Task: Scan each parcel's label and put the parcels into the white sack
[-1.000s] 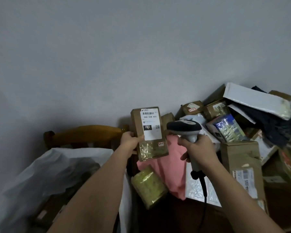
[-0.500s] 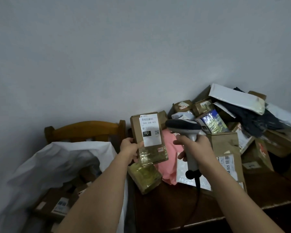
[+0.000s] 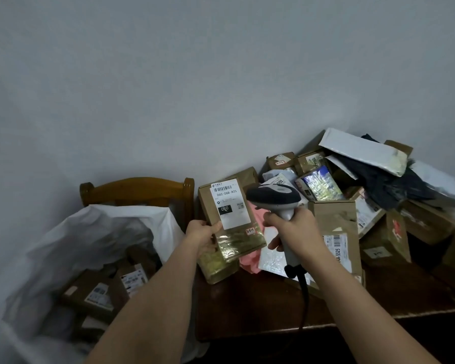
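Note:
My left hand [image 3: 204,233] grips a brown cardboard parcel [image 3: 230,215] by its lower left edge and holds it upright, its white barcode label facing me. My right hand [image 3: 290,231] grips the handle of a grey and black barcode scanner [image 3: 273,199], whose head sits just right of the label and points left at it. The white sack [image 3: 95,232] gapes open at the lower left, draped on a wooden chair, with several brown labelled parcels [image 3: 97,292] inside. A heap of parcels [image 3: 352,206] covers the table to the right.
The dark wooden table [image 3: 260,306] has its front edge near me. On it lie a tape-wrapped yellowish parcel [image 3: 216,264], a pink bag [image 3: 250,261], a bubble mailer and a tall brown box [image 3: 336,232]. The chair's back [image 3: 137,189] stands against the grey wall.
The view has tipped down and left, showing more of the sack and table. The scanner head has drawn closer to the parcel's label; my left hand still holds the parcel upright.

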